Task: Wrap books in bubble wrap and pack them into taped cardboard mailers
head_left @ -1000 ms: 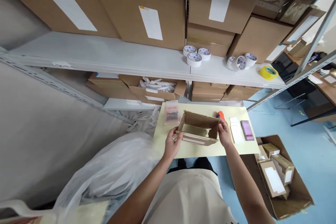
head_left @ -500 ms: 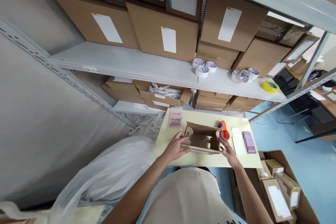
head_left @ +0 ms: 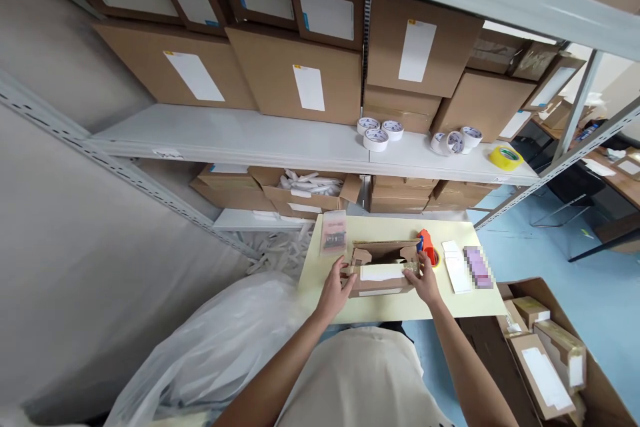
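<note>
A small brown cardboard box [head_left: 383, 267] with a white label lies on the pale yellow table [head_left: 400, 303] in front of me. My left hand [head_left: 336, 288] grips its left end, fingers curled on the flap. My right hand [head_left: 426, 281] grips the right end. The near flap is folded over the top while the far flaps stand partly up. An orange tape dispenser [head_left: 427, 246] sits just behind the box on the right.
A clear packet [head_left: 333, 232] lies at the table's back left; white slips [head_left: 454, 264] and a purple item [head_left: 477, 265] lie at the right. Tape rolls [head_left: 379, 133] stand on the white shelf. An open carton of small boxes [head_left: 547, 353] sits on the floor right; a plastic bag [head_left: 220, 347] left.
The box's near flap has been folded down over the opening, and both hands have shifted onto its ends. The camera has tilted up a little.
</note>
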### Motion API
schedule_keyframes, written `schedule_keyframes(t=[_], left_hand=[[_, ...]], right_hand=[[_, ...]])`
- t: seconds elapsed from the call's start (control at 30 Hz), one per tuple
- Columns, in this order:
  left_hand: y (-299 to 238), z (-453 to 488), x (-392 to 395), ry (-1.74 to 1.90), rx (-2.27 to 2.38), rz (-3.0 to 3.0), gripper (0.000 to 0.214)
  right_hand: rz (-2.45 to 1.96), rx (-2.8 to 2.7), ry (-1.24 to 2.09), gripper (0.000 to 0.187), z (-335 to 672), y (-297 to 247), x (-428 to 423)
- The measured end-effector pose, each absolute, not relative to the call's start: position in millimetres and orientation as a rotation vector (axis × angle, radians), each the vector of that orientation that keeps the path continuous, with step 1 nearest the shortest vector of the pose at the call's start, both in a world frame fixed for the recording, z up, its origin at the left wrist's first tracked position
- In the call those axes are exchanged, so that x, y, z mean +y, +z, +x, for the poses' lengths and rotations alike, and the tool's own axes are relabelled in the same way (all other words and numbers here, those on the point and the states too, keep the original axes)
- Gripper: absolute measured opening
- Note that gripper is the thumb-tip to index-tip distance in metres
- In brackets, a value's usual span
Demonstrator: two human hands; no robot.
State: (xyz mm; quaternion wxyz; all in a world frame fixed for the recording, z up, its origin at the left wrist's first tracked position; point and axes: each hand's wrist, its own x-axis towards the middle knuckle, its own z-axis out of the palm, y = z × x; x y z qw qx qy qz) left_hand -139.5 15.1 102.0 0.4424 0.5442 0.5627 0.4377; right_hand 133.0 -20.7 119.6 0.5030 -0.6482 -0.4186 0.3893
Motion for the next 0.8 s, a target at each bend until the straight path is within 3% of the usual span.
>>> schedule_keyframes(t=[0.13,0.3,0.43,0.6,0.8], left_hand=[[91,-135,26,1.081,1.461,1.417,0.065],[78,-130,33,0.937,1.487,1.534,0.061],[68,-125,26,0.917,1.488,1.581,0.051],[61,-123,13,0.954,1.483,1.613,0.052],[64,-121,20,0.974,1.480,1.615,0.055]], right_hand=[[-1.543,-1.020,0.959,0.100,156,138,3],[-1.514,-1.045,1.091,0.072,158,152,20],[-1.540,-1.261,0.998,0.055,142,130,-4],[-1.601,-1.316,0.810,0.056,136,95,-32],[-1.603,-1.248,0.692,0.055,139,87,-4]])
